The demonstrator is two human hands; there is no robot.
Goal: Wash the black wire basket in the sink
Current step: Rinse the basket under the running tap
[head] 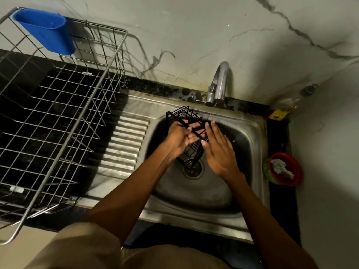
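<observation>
The black wire basket (pixel 182 115) stands tilted on end in the steel sink (pixel 250 129), its lower end over the drain (pixel 193 168). My left hand (pixel 179 138) grips its rim from the left, fingers curled through the wires. Flat against the basket's right side rests my right hand (pixel 218 150), fingers spread and pointing up. A thin stream of water falls from the chrome tap (pixel 218 84) just behind the basket's top right corner. Both hands hide the basket's middle.
A large steel dish rack (pixel 64 105) with a blue plastic cup holder (pixel 46 30) fills the counter at left. The ribbed drainboard (pixel 124 144) lies beside the basin. A red bowl with a cloth (pixel 283 168) and a yellow packet (pixel 279 114) sit at right.
</observation>
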